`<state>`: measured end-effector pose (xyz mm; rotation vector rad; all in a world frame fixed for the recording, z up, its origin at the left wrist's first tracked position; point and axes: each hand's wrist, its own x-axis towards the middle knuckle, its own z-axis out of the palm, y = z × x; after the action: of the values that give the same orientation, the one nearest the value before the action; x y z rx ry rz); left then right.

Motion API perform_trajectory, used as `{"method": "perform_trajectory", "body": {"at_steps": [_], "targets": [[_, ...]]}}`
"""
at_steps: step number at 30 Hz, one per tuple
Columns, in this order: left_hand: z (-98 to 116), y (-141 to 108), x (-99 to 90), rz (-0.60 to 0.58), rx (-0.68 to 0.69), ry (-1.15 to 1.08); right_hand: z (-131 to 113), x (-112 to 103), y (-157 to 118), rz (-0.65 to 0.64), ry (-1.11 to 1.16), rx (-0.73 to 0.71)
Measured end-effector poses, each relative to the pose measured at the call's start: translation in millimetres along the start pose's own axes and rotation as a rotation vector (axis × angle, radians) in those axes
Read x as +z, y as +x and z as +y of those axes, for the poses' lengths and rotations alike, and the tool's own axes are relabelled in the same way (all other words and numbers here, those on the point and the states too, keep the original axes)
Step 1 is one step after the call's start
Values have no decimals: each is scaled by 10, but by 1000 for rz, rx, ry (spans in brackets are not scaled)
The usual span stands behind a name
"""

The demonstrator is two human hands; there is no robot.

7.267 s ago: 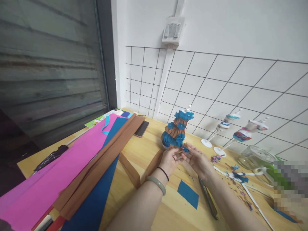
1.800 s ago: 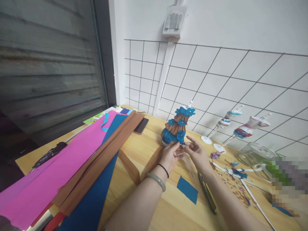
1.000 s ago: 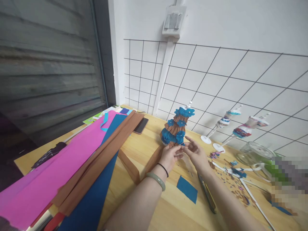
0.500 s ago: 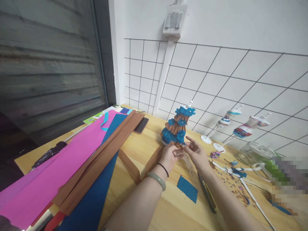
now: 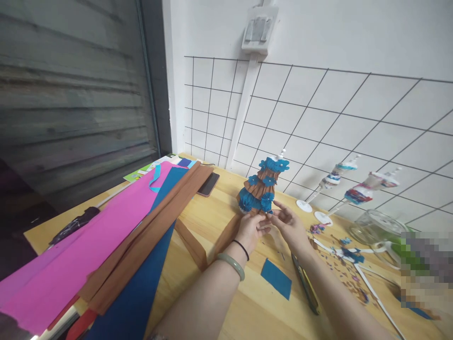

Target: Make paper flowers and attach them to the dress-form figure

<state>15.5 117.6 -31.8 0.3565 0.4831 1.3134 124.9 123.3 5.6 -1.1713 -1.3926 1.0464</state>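
A small dress form (image 5: pixel 264 182) in brown pleated paper with blue paper flowers stands upright on the wooden table. At its lower hem, my left hand (image 5: pixel 252 227) has its fingers bent around the brown paper edge. My right hand (image 5: pixel 286 222) touches the lowest blue flower from the right, thumb and index finger brought together there. What lies between the fingertips is too small to make out. A blue paper piece (image 5: pixel 276 278) and a yellow-black cutter (image 5: pixel 306 285) lie near my right forearm. A brown paper strip (image 5: pixel 191 243) lies left of my left hand.
Pink (image 5: pixel 116 226), brown and blue paper sheets cover the table's left side, beside a phone (image 5: pixel 208 184). Two more dress forms (image 5: pixel 339 172) stand behind on the right. Paper scraps (image 5: pixel 348 274) and a clear container (image 5: pixel 378 226) are at the right. A wire grid backs the table.
The view has shifted very slightly. Both hands stay at the dress form's hem, with no other clear movement.
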Motion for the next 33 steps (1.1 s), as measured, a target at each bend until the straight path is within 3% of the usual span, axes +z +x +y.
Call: {"method": "perform_trajectory", "body": {"at_steps": [8,33], "targets": [[-19,22,3,40,7,10,0,-7,2,7,-12,5],[-8,10,3,15,7,33,58,-21,34,2,-28,-30]]}}
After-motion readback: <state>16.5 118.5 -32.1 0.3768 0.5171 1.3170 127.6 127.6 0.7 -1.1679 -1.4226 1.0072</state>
